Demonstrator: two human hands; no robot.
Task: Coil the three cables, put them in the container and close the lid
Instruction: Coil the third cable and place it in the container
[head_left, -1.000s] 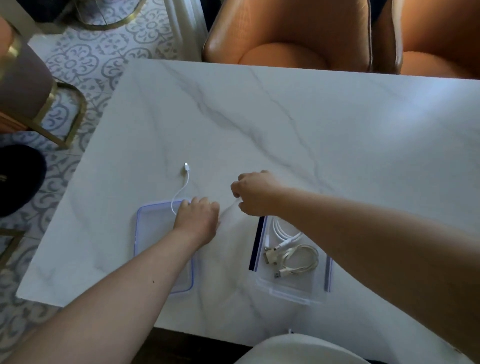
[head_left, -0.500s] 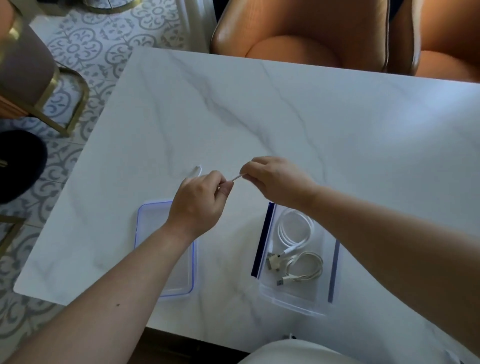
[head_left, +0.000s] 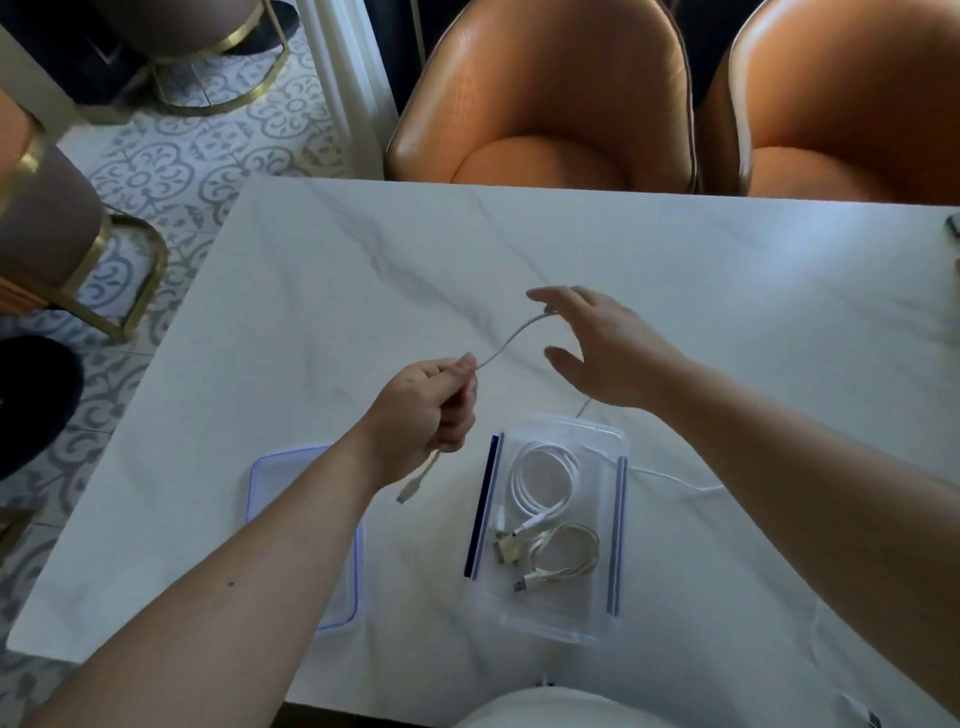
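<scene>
Left hand (head_left: 423, 410) fisted in a tight grip, right hand (head_left: 605, 348) spread loose.

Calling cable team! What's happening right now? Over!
Left hand gripping thin white cable; right hand open, cable over fingers. Two coiled white cables inside clear plastic container. Blue-rimmed lid off.

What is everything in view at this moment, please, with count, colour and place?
Container: one, clear, blue clips, near table edge.
Coiled cables: two, white and cream, inside container.
Loose cable: one, white, stretched between the hands, above the table.
Lid: one, clear with blue rim, flat on table, left of container.
Table: one, white marble.
Chairs: two, orange, far side.
Left hand: closed on cable near its plug.
Right hand: fingers spread, cable at fingertips.
</scene>
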